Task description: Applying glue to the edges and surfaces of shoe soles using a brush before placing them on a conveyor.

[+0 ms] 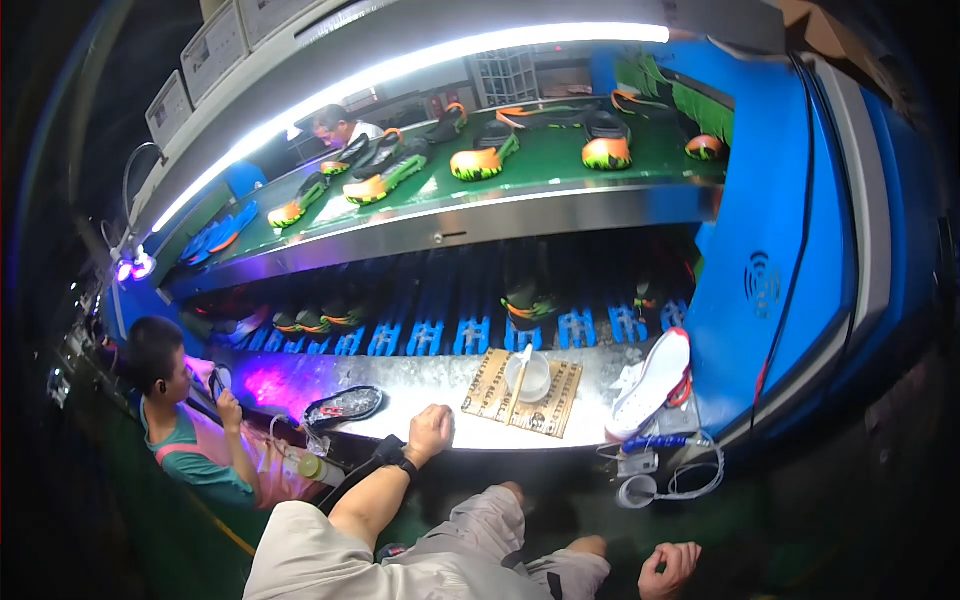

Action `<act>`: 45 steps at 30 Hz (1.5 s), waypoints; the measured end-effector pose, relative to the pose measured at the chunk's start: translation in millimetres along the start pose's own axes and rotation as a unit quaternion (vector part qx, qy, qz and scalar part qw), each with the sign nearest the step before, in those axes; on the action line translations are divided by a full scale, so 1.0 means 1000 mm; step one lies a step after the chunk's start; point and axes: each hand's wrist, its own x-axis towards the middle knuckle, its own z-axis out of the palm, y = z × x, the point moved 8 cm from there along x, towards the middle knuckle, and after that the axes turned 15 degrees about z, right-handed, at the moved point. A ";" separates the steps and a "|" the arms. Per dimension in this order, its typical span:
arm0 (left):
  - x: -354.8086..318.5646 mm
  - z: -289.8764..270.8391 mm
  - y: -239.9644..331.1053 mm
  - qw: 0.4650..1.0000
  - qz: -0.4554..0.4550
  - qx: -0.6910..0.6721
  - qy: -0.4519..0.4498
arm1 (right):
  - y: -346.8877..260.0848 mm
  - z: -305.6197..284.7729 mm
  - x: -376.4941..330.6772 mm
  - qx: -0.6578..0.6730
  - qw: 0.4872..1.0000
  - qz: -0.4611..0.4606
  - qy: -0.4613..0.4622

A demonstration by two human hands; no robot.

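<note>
Lower centre: the left hand [431, 428], fingers curled into a loose fist gripping nothing, rests on the front edge of the metal bench [420, 385]. Just left of it lies a dark shoe upper [343, 405]; to its right, a small white cup [527, 376] with a brush stands on a printed mat [560, 405]. Right of centre, a white sole [652, 383] leans against the blue housing [770, 250]. Bottom right: the right hand [669, 571], fingers loosely curled and empty, hangs beside the knee. Upper frame: orange-and-black shoes [482, 160] ride a green conveyor [560, 150]. Lower left: a co-worker [180, 420] sits at the bench.
</note>
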 end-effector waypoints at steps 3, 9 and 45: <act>0.008 0.015 -0.001 0.999 -0.010 0.012 -0.052 | -0.008 -0.023 0.014 0.005 1.000 0.030 0.004; 0.008 0.029 -0.011 0.963 -0.133 0.032 -0.231 | -0.042 -0.048 0.051 0.018 0.996 0.056 -0.067; 0.190 -0.383 -0.184 0.938 -0.188 0.100 0.273 | -0.140 0.039 0.082 0.069 0.914 0.152 -0.370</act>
